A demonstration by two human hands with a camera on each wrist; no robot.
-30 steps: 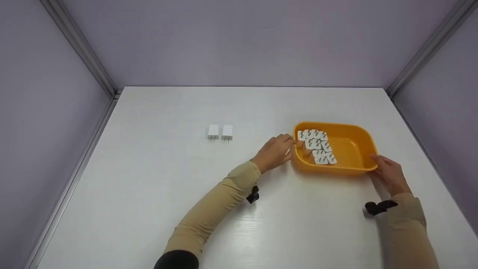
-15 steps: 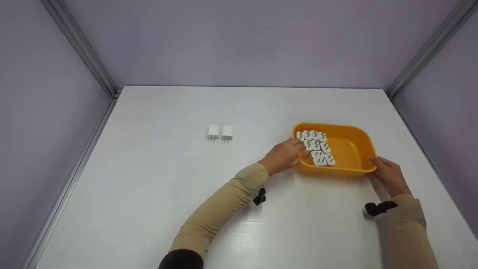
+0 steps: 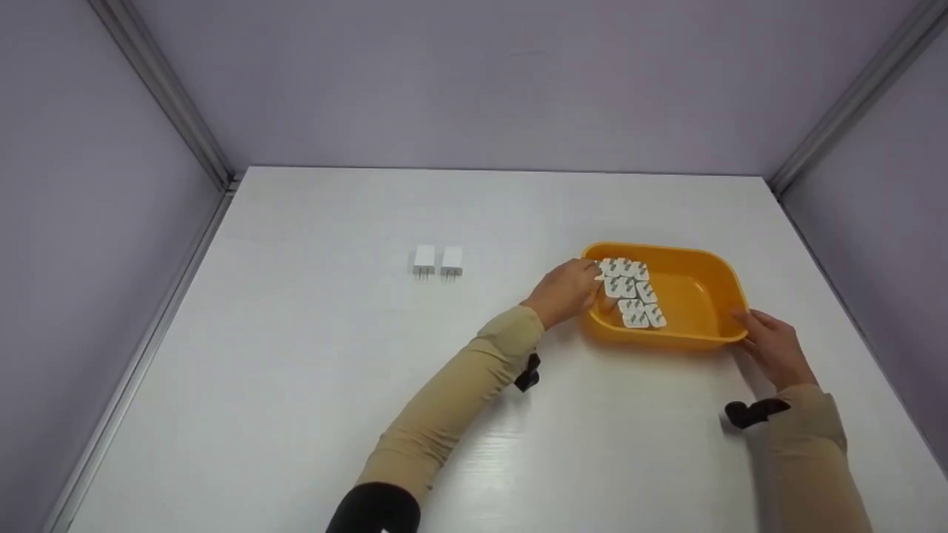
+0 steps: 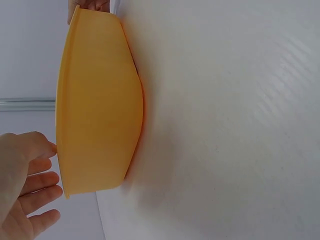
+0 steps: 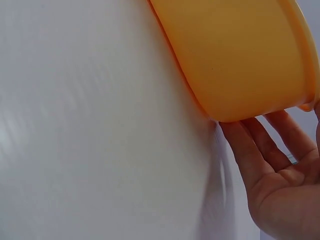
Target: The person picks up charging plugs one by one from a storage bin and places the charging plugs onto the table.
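Observation:
In the head view, a yellow plastic tray (image 3: 696, 296) stands at the right of the table. Its left half holds several white plug chargers (image 3: 635, 319), prongs up, in close rows. My left hand (image 3: 564, 292) reaches over the tray's left rim, its fingertips right at the back-left charger (image 3: 599, 271) and partly covering it. I cannot tell whether those fingers pinch it. My right hand (image 3: 774, 344) grips the front-right corner, thumb at the rim, fingers (image 5: 245, 150) against the outer wall in the right wrist view. Two more chargers (image 3: 424, 260) lie left of the tray, prongs toward me.
The white table (image 3: 296, 355) runs back to a grey-lilac wall (image 3: 474, 89), with side walls and metal corner posts left and right. A small black wrist camera (image 3: 528, 374) hangs at the left cuff, another (image 3: 752, 412) at the right cuff.
My left hand has moved from outside the left rim to over it, then back toward the far-left corner of the tray. The right hand keeps its grip; the tray has hardly moved.

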